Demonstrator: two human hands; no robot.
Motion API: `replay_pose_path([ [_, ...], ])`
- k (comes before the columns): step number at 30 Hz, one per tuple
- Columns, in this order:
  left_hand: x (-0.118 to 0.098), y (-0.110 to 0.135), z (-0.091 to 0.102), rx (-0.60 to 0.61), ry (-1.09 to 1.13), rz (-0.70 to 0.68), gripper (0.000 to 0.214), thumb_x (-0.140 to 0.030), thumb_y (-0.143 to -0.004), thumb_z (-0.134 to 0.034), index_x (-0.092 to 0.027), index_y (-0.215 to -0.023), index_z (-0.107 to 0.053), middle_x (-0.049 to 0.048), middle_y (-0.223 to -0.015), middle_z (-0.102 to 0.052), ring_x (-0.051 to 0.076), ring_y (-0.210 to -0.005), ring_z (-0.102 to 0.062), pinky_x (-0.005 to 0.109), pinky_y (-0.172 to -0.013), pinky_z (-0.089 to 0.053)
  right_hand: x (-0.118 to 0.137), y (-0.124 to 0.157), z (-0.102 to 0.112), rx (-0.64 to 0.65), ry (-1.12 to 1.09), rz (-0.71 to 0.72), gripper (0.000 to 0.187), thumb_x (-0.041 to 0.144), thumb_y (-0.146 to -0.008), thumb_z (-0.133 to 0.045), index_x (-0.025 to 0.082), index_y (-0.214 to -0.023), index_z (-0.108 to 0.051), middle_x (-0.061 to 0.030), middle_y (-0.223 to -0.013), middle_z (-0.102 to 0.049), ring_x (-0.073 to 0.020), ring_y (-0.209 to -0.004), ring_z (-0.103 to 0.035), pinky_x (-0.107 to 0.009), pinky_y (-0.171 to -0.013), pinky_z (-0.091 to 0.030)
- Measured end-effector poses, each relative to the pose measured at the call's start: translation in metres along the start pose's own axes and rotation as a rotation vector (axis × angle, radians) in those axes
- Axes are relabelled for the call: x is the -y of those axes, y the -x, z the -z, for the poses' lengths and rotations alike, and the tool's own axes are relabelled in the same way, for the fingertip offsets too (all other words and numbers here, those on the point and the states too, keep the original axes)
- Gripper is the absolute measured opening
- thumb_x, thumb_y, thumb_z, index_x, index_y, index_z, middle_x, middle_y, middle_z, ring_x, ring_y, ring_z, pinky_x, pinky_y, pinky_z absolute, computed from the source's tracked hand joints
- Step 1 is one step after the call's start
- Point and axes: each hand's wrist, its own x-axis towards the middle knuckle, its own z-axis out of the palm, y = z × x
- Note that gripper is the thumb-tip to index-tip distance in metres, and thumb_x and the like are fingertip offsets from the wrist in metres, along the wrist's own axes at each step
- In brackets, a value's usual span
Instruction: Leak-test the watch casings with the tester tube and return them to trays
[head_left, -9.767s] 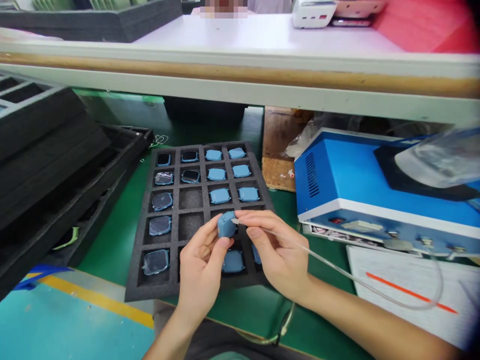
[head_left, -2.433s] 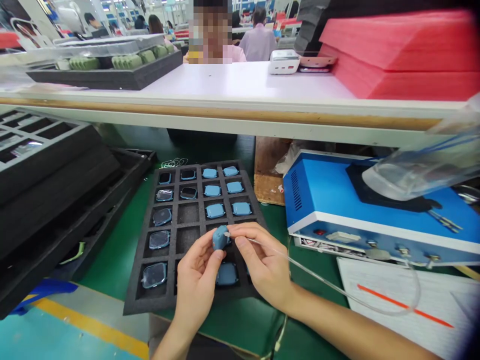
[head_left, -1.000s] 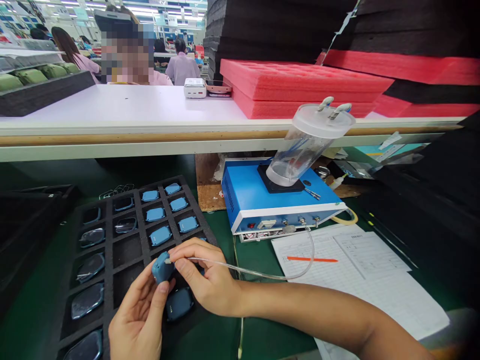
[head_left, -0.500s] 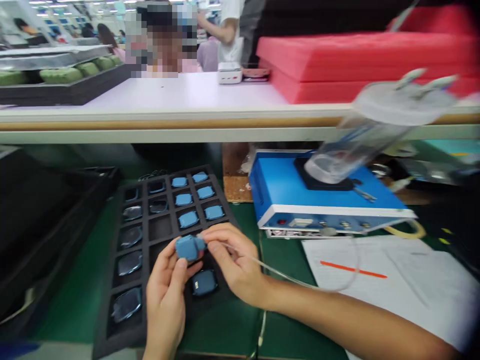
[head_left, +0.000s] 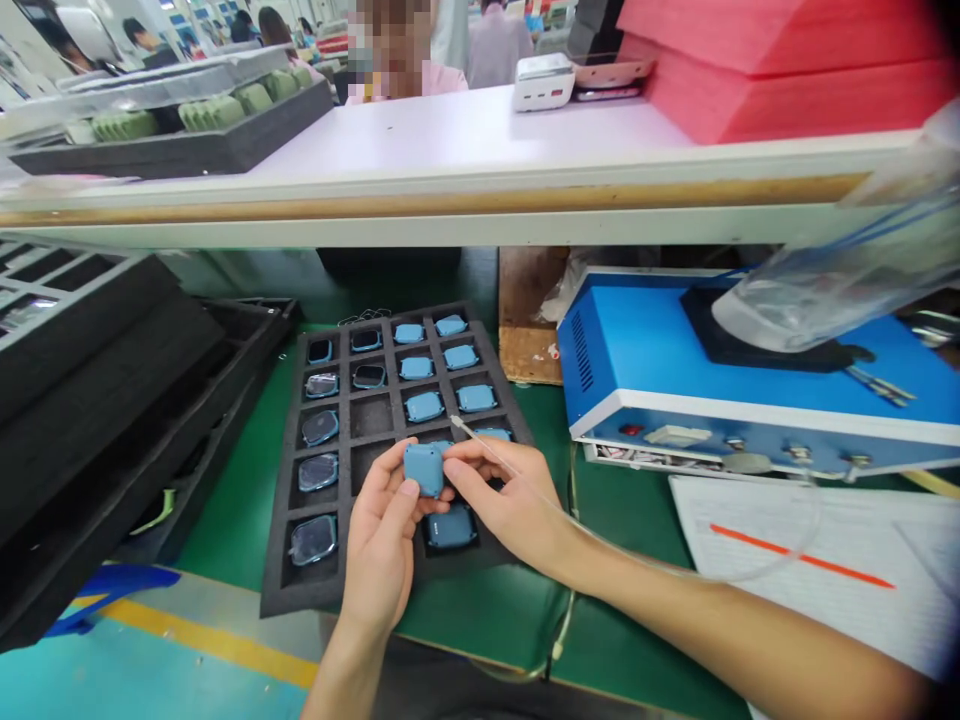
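Observation:
My left hand (head_left: 386,540) holds a small blue smartwatch case (head_left: 424,468) by its left and lower edges, fingers closed round it. At the case's right edge, the thumb and fingertips of my right hand (head_left: 510,500) are closed against it. A thin clear tube (head_left: 517,474) with a pale tip runs across my right hand, its tip pointing up past the fingers; how it is gripped there is hidden. Under both hands lies a black foam tray (head_left: 281,535) with watch cases in its pockets. Close below the held case sits a dark blue one (head_left: 451,527).
A blue machine (head_left: 622,350) with a clear cylinder (head_left: 780,300) on top stands to the right. Papers (head_left: 697,510) with an orange strip (head_left: 795,555) lie before it. Stacked black trays (head_left: 112,370) rise at the left. A white shelf (head_left: 420,140) spans the back.
My view has swung left and down. The right fingertips have shifted along the case's right side, and the tube's tip now points up, away from the case. The left hand keeps its hold.

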Motion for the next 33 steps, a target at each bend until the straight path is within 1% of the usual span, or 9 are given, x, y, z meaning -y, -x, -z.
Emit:
replay_pose_path([
  [4,0.004,0.000,0.001,0.003,-0.069,-0.044,0.046,-0.042,-0.086,-0.081,-0.021,-0.125,-0.067,0.0092,-0.115,-0.077,0.019,-0.083,-0.075,0.030,-0.073,-0.064,-0.001,0.000,0.001,0.006,0.028,0.025,0.015,0.028,-0.090,-0.066,0.019,-0.084,-0.077,-0.0040,-0.075,-0.075,-0.0170,-0.064,-0.072,-0.026,-0.059,-0.059],
  [10,0.011,0.001,0.005,0.005,-0.165,-0.106,0.044,-0.042,-0.093,-0.075,-0.023,-0.132,-0.065,0.0104,-0.125,-0.074,0.022,-0.103,-0.074,0.030,-0.081,-0.064,-0.002,-0.001,0.002,0.022,0.058,0.040,0.012,0.025,-0.087,-0.066,0.019,-0.085,-0.077,-0.0032,-0.076,-0.073,-0.0155,-0.064,-0.070,-0.024,-0.057,-0.057],
  [14,0.013,0.002,0.007,0.005,-0.193,-0.119,0.044,-0.041,-0.094,-0.074,-0.023,-0.133,-0.066,0.0108,-0.126,-0.074,0.023,-0.106,-0.074,0.031,-0.084,-0.064,-0.004,-0.001,0.002,0.013,0.075,0.050,0.013,0.025,-0.087,-0.066,0.019,-0.084,-0.078,-0.0028,-0.074,-0.073,-0.0145,-0.062,-0.067,-0.024,-0.055,-0.055],
  [19,0.013,0.002,0.009,0.000,-0.217,-0.135,0.043,-0.041,-0.095,-0.073,-0.024,-0.134,-0.066,0.0103,-0.127,-0.075,0.024,-0.110,-0.074,0.031,-0.086,-0.064,-0.006,-0.001,0.002,0.031,0.068,0.018,0.015,0.026,-0.087,-0.066,0.019,-0.081,-0.078,-0.0026,-0.070,-0.074,-0.0147,-0.058,-0.067,-0.024,-0.055,-0.053],
  [21,0.012,0.003,0.008,0.005,-0.236,-0.152,0.042,-0.040,-0.094,-0.075,-0.024,-0.131,-0.067,0.0101,-0.125,-0.076,0.024,-0.110,-0.074,0.032,-0.086,-0.064,-0.006,-0.002,0.002,0.020,0.068,0.000,0.015,0.026,-0.086,-0.065,0.019,-0.078,-0.077,-0.0019,-0.067,-0.074,-0.0145,-0.057,-0.066,-0.024,-0.054,-0.052],
  [23,0.011,0.003,0.006,-0.002,-0.260,-0.171,0.042,-0.039,-0.090,-0.079,-0.022,-0.126,-0.069,0.0108,-0.121,-0.077,0.026,-0.108,-0.076,0.033,-0.085,-0.065,-0.006,-0.004,0.002,0.008,0.060,-0.036,0.015,0.024,-0.083,-0.064,0.020,-0.075,-0.075,-0.0011,-0.065,-0.073,-0.0146,-0.056,-0.066,-0.024,-0.055,-0.052],
  [26,0.010,0.003,0.000,-0.054,-0.291,-0.195,0.043,-0.038,-0.083,-0.086,-0.019,-0.118,-0.071,0.0115,-0.112,-0.079,0.027,-0.102,-0.078,0.035,-0.087,-0.066,-0.006,-0.005,0.001,0.007,0.050,-0.092,0.014,0.021,-0.079,-0.064,0.020,-0.068,-0.072,-0.0007,-0.063,-0.073,-0.0152,-0.057,-0.067,-0.024,-0.056,-0.054],
  [29,0.009,0.005,-0.006,-0.103,-0.284,-0.216,0.042,-0.038,-0.080,-0.087,-0.017,-0.113,-0.071,0.0108,-0.106,-0.080,0.026,-0.097,-0.079,0.035,-0.086,-0.067,-0.003,-0.004,0.000,-0.014,0.121,-0.075,0.013,0.019,-0.075,-0.062,0.020,-0.065,-0.071,-0.0002,-0.062,-0.072,-0.0146,-0.057,-0.067,-0.023,-0.054,-0.051],
  [33,0.009,0.008,-0.009,-0.071,-0.229,-0.229,0.040,-0.037,-0.082,-0.086,-0.017,-0.112,-0.069,0.0105,-0.103,-0.081,0.026,-0.094,-0.080,0.035,-0.079,-0.068,0.003,-0.002,0.004,-0.068,0.220,-0.043,0.013,0.021,-0.073,-0.062,0.019,-0.065,-0.071,0.0009,-0.058,-0.068,-0.0122,-0.054,-0.060,-0.021,-0.051,-0.046],
])
